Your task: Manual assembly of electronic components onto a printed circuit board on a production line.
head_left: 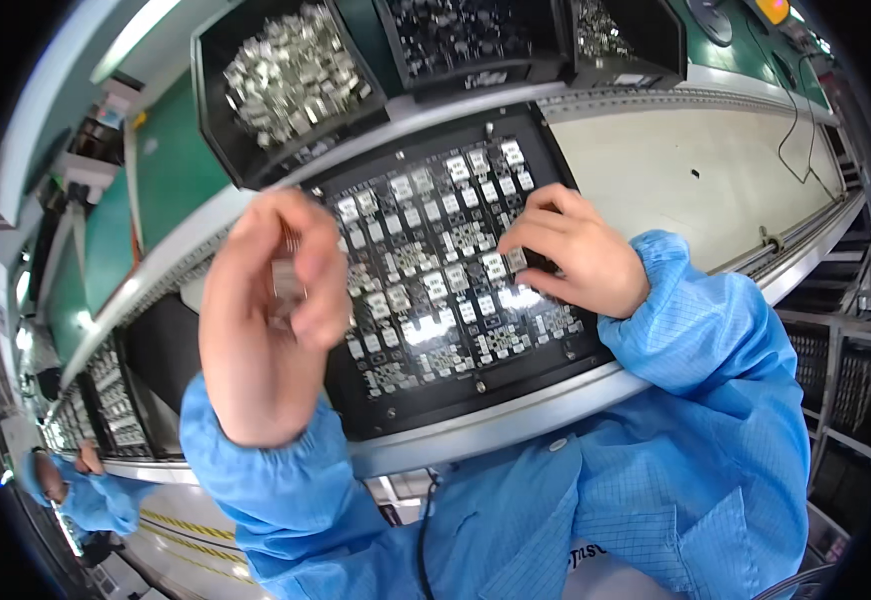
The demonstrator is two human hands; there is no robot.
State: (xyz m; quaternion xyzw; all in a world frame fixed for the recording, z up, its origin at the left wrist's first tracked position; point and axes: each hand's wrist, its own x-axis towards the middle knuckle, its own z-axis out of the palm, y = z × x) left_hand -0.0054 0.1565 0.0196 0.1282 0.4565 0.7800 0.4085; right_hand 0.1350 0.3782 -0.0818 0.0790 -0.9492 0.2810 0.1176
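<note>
A black fixture tray [426, 408] lies on the line below me, carrying a circuit board panel with rows of small silvery-white square parts. My right hand [586, 255] reaches over the panel's right side. Its thumb and fingertips close around a small silvery square part [517, 259] at the board's surface. Raised over the tray's left side, my left hand [281, 310] has its fingers curled inward. Motion blurs that hand, and a faint shiny patch shows in its palm, too smeared to name.
Black bins stand beyond the tray: one heaped with silvery metal pieces [296, 75], a middle one with darker small parts [461, 35], and a right one with tiny silvery bits [601, 30]. A metal rail [516, 415] runs along the near edge. Another person [86, 490] works at far left.
</note>
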